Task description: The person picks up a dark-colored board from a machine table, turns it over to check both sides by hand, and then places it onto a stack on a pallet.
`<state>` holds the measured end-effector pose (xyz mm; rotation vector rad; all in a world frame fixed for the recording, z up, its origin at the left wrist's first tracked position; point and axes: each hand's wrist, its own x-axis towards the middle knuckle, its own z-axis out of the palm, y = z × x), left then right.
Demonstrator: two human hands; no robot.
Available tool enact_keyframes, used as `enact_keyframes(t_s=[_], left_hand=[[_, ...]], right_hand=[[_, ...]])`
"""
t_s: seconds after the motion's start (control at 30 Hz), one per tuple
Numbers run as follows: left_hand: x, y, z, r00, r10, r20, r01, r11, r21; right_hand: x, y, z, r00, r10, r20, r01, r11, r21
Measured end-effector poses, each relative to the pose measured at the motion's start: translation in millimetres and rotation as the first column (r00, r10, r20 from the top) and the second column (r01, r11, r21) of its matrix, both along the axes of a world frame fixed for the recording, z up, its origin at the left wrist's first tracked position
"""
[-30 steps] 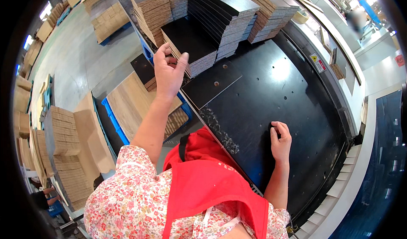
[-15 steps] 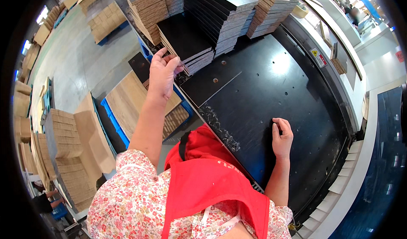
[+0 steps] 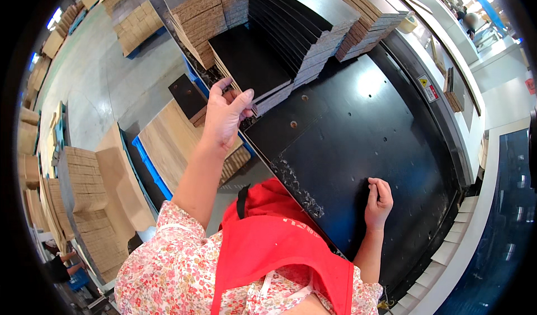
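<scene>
My left hand (image 3: 226, 111) is raised beside the near-left corner of a low stack of dark-topped panels (image 3: 251, 60). Its fingers are loosely bent and the thumb stands apart, with nothing visible held. Whether the fingertips touch the panel edges I cannot make out. My right hand (image 3: 378, 203) hovers over the black machine table (image 3: 347, 147), fingers curled together around no visible thing. Dust and shavings (image 3: 296, 189) lie along the table's near-left edge.
Taller panel stacks (image 3: 313, 7) rise behind the low one. At left, wood-grain boards (image 3: 173, 139) rest on a blue pallet (image 3: 151, 167), with a small dark block (image 3: 187, 97) on them. A white machine housing (image 3: 470, 91) borders the table's right side.
The view has shifted a little, so the stacks and table appear lower and to the right. My left hand is lower, still by the stack's corner. My right hand remains curled over the table.
</scene>
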<state>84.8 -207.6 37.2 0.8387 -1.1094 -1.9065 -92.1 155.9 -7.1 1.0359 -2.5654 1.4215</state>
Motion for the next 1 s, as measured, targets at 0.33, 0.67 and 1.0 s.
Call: enact_keyframes(t_s=[0.33,0.67,1.0], left_hand=[[4,-4,0,0.994,-0.059,0.09,0.057,0.998,0.028],[4,-8,0,0.997,-0.065,0.048,0.062,0.996,0.069],[4,-5,-10,1.0,-0.022,-0.006,0.022,0.998,0.06]], right_hand=[[4,1,-2,0.997,-0.072,-0.008,0.072,0.997,0.026],[4,-13,6,0.981,-0.155,-0.115,0.159,0.987,0.034],[2,-14,5,0.98,-0.171,-0.1,0.173,0.985,0.01]])
